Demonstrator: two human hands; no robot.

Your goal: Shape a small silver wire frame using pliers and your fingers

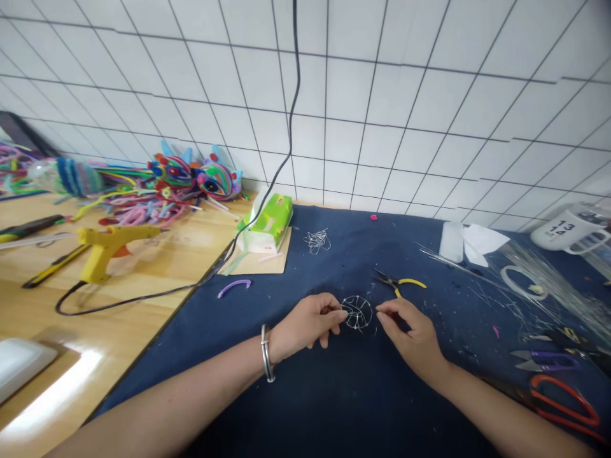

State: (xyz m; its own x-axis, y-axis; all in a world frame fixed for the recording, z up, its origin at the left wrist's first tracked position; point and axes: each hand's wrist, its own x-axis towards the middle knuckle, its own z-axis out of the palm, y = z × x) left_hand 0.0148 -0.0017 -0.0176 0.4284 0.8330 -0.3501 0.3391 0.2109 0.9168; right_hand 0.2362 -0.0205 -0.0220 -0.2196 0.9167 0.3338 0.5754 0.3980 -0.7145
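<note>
Between my two hands is a small round wire frame (357, 312), a ring with thin wires crossing inside it. My left hand (321, 319) pinches its left edge between thumb and fingers. Just off the ring's right side, my right hand (405, 327) has thumb and forefinger pressed together; whatever they pinch is too small to make out. Yellow-handled pliers (401, 282) lie on the dark blue cloth (305, 394), right behind my right hand. A loose tangle of thin wire (317, 241) rests farther back.
On the left, the wooden table carries a yellow glue gun (102, 248), a utility knife (55, 267) and pipe cleaners. A green tissue pack (270, 222) stands at the back. To the right lie wire lengths (539, 273), purple snips (548, 360), red-handled scissors (566, 401) and a white mug (568, 229).
</note>
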